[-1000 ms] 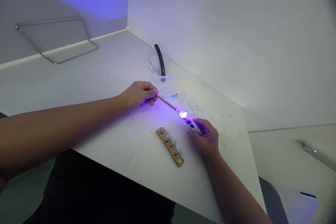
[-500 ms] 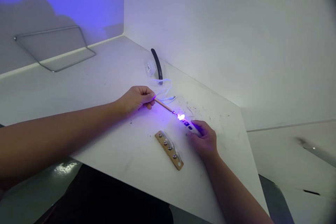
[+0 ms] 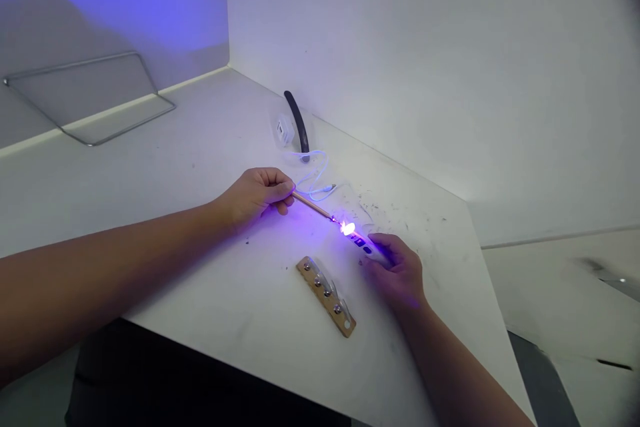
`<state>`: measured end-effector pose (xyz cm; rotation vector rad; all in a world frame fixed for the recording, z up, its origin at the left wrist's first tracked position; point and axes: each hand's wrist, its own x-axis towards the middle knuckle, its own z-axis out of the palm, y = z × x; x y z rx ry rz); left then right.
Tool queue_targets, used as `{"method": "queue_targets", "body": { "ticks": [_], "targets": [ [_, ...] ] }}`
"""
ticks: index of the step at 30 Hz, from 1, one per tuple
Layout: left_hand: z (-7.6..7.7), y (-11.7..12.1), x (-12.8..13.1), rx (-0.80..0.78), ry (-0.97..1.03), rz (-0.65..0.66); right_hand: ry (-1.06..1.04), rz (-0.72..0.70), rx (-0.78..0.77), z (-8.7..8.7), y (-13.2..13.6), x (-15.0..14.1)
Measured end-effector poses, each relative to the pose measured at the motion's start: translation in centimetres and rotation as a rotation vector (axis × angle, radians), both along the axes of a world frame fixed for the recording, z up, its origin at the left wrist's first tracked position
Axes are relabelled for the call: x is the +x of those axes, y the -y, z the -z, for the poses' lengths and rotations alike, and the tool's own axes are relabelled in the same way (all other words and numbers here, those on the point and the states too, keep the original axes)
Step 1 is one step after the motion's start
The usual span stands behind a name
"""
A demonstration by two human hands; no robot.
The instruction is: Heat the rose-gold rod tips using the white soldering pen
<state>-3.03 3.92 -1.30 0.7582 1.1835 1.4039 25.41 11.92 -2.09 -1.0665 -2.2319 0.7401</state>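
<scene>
My left hand (image 3: pixel 265 195) pinches one end of a thin copper-brown stick (image 3: pixel 313 205) that slants down to the right. At its far end is a small dark or metal tip, partly lost in the glare. My right hand (image 3: pixel 400 273) is wrapped around a white pen-shaped handheld light (image 3: pixel 364 244) with a small dark display and a button. Its head glows bright violet-white right by the stick's tip; whether they touch I cannot tell. Below them, a brown strip (image 3: pixel 327 297) bearing several round metal studs and clear plastic pieces lies on the table.
Behind my hands lie a thin white cable (image 3: pixel 315 190), a clear-and-white small box (image 3: pixel 284 130) and a curved black bar (image 3: pixel 299 123) near the wall. A bent metal wire frame (image 3: pixel 133 127) leans at the back left. Dark specks (image 3: pixel 370 207) dot the white table (image 3: pixel 240 340).
The view has shifted slightly. Both hands keep their grips, and the glowing head stays at the stick's tip. The light in my right hand appears slightly lower and farther right.
</scene>
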Motion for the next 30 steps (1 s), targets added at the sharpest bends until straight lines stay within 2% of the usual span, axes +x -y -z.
{"method": "queue_targets", "body": {
  "ticks": [16, 30],
  "targets": [
    [0.12, -0.09, -0.03, -0.021, 0.031, -0.021, -0.004, -0.028, 0.018, -0.37, 0.06, -0.13],
    [0.29, -0.33, 0.13, 0.023, 0.102, -0.063, -0.014, -0.026, 0.019, -0.51, 0.23, -0.39]
  ]
}}
